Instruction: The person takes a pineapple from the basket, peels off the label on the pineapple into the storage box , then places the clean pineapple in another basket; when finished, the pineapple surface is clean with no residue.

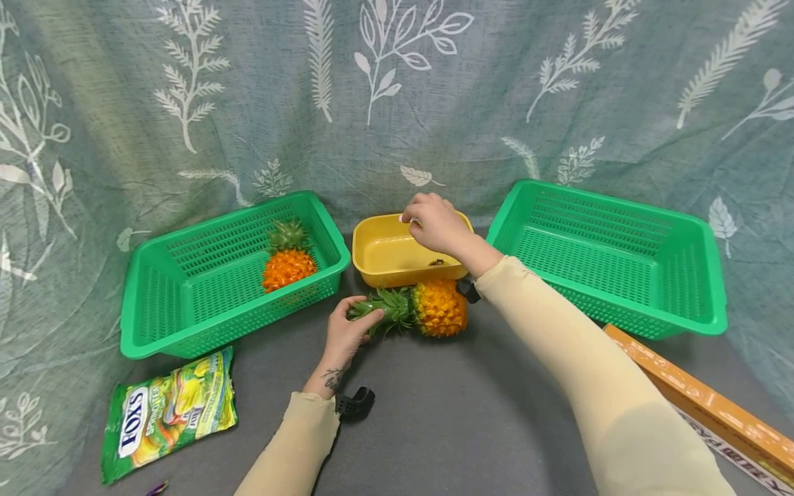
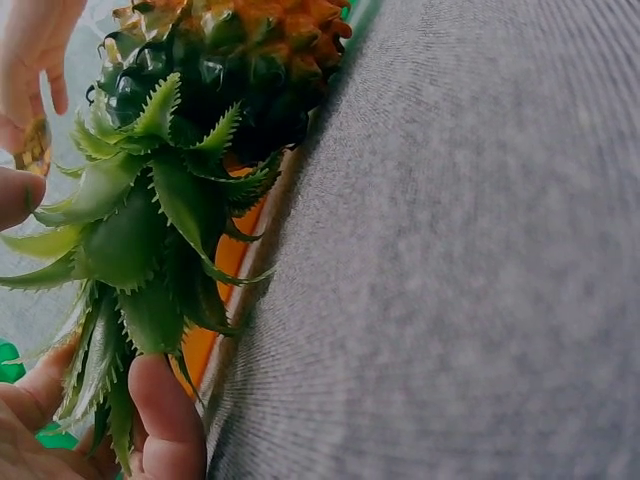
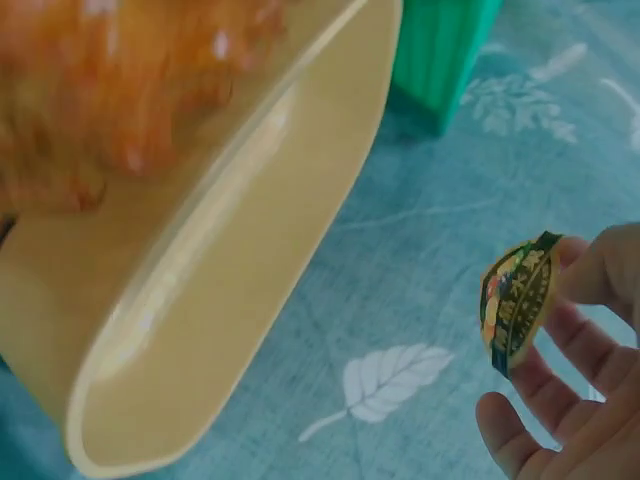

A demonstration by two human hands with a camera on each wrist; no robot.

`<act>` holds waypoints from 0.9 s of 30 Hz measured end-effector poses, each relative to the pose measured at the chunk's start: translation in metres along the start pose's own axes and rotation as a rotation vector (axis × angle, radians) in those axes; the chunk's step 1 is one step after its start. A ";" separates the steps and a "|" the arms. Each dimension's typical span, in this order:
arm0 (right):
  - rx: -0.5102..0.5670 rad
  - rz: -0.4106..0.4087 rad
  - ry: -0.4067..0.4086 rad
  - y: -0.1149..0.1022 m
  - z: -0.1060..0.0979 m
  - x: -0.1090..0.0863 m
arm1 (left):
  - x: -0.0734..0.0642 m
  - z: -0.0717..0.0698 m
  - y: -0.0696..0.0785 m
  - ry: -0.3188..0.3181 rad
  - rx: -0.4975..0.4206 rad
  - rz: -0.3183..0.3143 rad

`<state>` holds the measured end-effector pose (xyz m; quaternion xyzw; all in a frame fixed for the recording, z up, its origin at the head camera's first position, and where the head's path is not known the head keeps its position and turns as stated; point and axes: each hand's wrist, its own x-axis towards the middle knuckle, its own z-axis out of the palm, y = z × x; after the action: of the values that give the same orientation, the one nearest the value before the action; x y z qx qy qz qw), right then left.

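Observation:
My left hand (image 1: 342,334) grips the leafy crown of a pineapple (image 1: 440,310), which lies on its side on the grey table. Its orange body points right, against the front of a yellow basin (image 1: 384,275). In the left wrist view, thumb and fingers pinch the crown's green leaves (image 2: 140,250). Raised over the basin is my right hand (image 1: 434,222). It pinches a small oval sticker (image 3: 518,300), gold and dark green with printed lettering, by its edge. A small dark patch, too small to identify, shows inside the basin near its front wall.
A green basket (image 1: 205,324) on the left holds a smaller orange pineapple (image 1: 290,269). Another green basket (image 1: 620,255) stands on the right. A Fox's candy bag (image 1: 170,413) lies front left, and a long orange box (image 1: 701,399) front right. A patterned curtain (image 1: 260,89) hangs behind.

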<state>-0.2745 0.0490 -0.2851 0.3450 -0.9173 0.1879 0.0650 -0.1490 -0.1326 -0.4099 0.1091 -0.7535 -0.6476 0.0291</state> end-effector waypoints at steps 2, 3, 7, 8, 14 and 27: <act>-0.042 -0.012 0.000 0.003 0.000 0.003 | 0.001 0.001 0.000 0.003 -0.001 0.000; -0.062 -0.017 -0.001 0.004 0.000 0.004 | 0.001 0.001 0.000 0.005 0.000 -0.002; -0.105 -0.015 -0.003 0.007 0.001 0.008 | 0.001 0.003 0.000 0.007 0.001 -0.004; -0.113 -0.013 -0.007 0.008 0.001 0.008 | 0.001 0.003 0.000 0.007 0.003 -0.005; -0.135 0.027 -0.054 0.011 0.002 0.007 | 0.001 0.003 0.001 0.005 0.007 -0.012; 0.502 0.373 0.220 0.013 -0.008 -0.019 | 0.000 0.000 -0.001 -0.001 0.016 -0.019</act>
<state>-0.2683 0.0727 -0.2862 0.1537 -0.8773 0.4528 0.0411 -0.1492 -0.1324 -0.4109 0.1161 -0.7578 -0.6417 0.0219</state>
